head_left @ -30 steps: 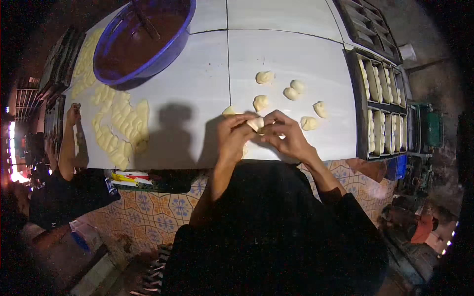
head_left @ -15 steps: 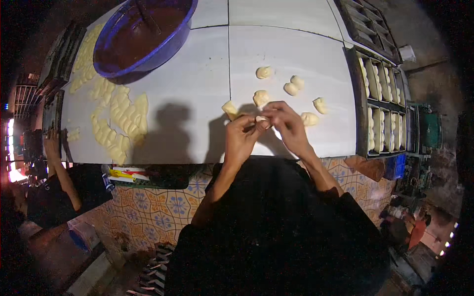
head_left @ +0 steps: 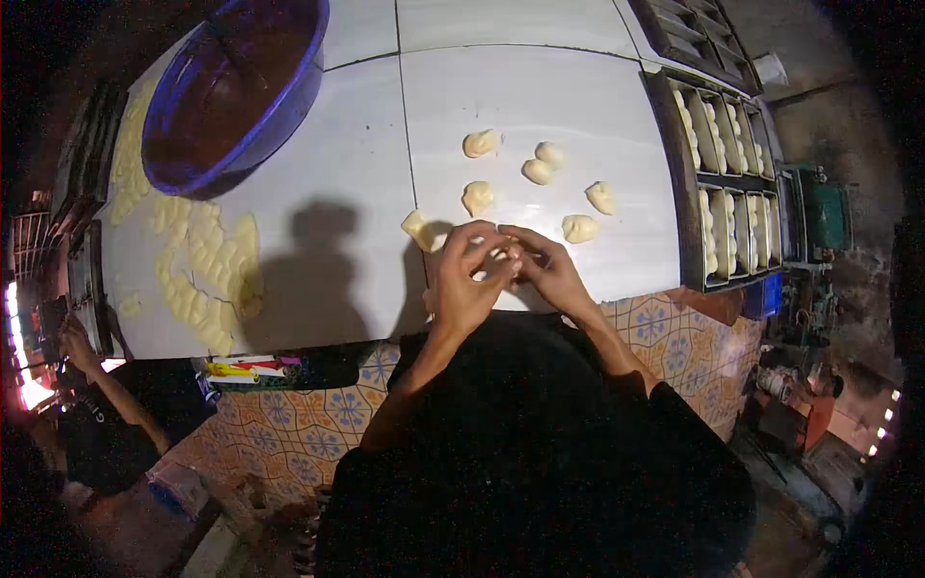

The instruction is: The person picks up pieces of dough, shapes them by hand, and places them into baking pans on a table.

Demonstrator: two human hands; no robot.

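Observation:
Both my hands meet above the near edge of the white table, fingertips curled round a small piece of dough [head_left: 503, 253] that is mostly hidden. My left hand [head_left: 464, 286] pinches it between thumb and fingers. From the other side, my right hand [head_left: 552, 276] closes on it too, its fingertips touching those of the left. Close beyond them lie a dough piece [head_left: 418, 229] by the left hand and a rounded dough lump [head_left: 478, 198] straight ahead. Several more lumps are scattered farther off, among them one dough lump [head_left: 580, 228] just right of my right hand.
A large blue basin [head_left: 306, 106] with brown contents stands at the far left. Near it, many cut dough pieces [head_left: 207, 260] lie in rows. Dark baking tins [head_left: 686, 193] holding dough line the right edge. Another person's arm [head_left: 125, 395] reaches to the table's left end.
My view has shifted, so the table sits farther left and slightly tilted. My hands have drawn closer together, and the left fingers now arch over the dough, which shows less.

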